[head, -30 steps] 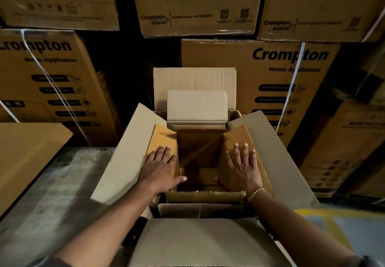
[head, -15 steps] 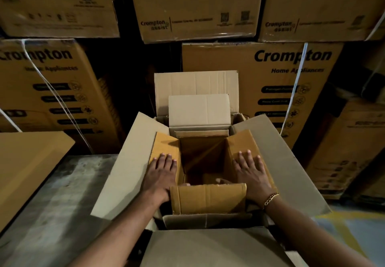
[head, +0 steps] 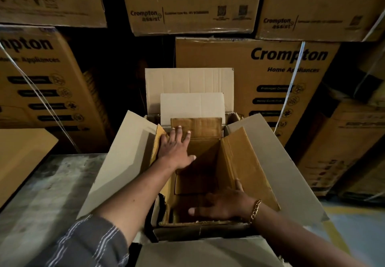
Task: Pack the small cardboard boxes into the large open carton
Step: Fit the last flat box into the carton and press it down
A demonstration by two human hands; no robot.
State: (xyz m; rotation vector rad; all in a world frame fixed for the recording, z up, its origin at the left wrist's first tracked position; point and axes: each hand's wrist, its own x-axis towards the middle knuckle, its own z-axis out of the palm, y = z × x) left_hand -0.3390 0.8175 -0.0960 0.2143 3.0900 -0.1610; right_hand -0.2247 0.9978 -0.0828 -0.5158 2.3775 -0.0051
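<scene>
Small cardboard box (head: 200, 175) sits open inside the large carton (head: 129, 158); left hand (head: 175, 150), fingers apart, presses its far-left flap; right hand (head: 225, 206), fingers spread, rests on its near edge

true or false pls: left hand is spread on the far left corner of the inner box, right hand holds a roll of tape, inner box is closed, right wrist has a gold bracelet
1. The left hand is spread on the far left corner of the inner box. True.
2. The right hand holds a roll of tape. False: no tape shows; it rests at the box's near edge.
3. The inner box is closed. False: its flaps stand open.
4. The right wrist has a gold bracelet. True.
</scene>
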